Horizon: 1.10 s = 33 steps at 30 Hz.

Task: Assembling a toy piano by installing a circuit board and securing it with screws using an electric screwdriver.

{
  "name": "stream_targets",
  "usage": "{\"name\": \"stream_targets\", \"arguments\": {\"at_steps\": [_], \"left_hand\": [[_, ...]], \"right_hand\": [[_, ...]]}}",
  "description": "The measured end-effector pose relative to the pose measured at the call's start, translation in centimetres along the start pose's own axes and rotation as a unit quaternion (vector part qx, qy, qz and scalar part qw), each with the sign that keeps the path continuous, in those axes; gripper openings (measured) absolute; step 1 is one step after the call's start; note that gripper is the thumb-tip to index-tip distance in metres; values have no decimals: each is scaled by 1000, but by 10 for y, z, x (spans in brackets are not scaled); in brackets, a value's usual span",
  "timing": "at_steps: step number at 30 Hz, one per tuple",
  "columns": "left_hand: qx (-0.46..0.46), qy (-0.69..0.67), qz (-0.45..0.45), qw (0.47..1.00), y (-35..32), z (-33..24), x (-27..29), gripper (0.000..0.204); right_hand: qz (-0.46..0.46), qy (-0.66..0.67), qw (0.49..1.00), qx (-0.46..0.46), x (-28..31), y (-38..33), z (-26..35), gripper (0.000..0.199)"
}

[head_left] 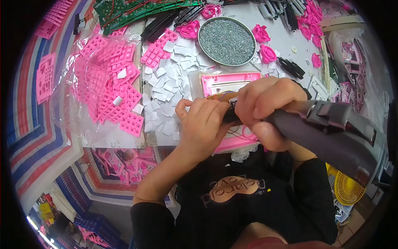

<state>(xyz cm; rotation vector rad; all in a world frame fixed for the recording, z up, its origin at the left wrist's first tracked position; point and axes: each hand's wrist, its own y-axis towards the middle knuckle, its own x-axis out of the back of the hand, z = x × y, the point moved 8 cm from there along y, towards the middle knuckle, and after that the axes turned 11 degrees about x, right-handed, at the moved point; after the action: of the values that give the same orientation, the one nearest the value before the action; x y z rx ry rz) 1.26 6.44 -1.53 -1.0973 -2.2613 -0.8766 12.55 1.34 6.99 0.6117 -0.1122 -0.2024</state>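
In front of me lies a pink plastic casing (248, 77) with thin wires inside, partly covered by both hands. My left hand (200, 126) bends over its left side, thumb and fingers closed around a black plastic part (229, 118), most of which is hidden. My right hand (275, 99) wraps around a dark electric screwdriver (319, 137), whose thick body slants toward the lower right. Its tip is hidden behind my fingers, close to my left fingertips. Just beyond the casing stands a round dish (226, 41) full of small metal screws.
Pink keypad sheets (112, 79) in clear plastic lie at left. Small white pieces (163, 89) are scattered beside my left hand. Green circuit boards (137, 12), black plastic parts (291, 67) and pink round parts (268, 54) surround the dish. At lower right is a yellow basket (349, 189).
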Motion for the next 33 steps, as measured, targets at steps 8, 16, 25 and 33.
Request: {"name": "stream_targets", "arguments": {"at_steps": [8, 16, 25, 33], "left_hand": [[-2, 13, 5, 1000, 1, -5, 2, 47], [17, 6, 23, 1000, 3, -2, 5, 48], [125, -155, -24, 980, -1, 26, -1, 71], [55, 57, 17, 997, 8, -1, -2, 66]], "right_hand": [[35, -8, 999, 25, -1, 6, -4, 22], [-29, 35, 998, -40, 15, -1, -10, 67], [195, -391, 895, -87, 40, -53, -22, 43], [173, -518, 795, -263, 69, -24, -49, 19]]}}
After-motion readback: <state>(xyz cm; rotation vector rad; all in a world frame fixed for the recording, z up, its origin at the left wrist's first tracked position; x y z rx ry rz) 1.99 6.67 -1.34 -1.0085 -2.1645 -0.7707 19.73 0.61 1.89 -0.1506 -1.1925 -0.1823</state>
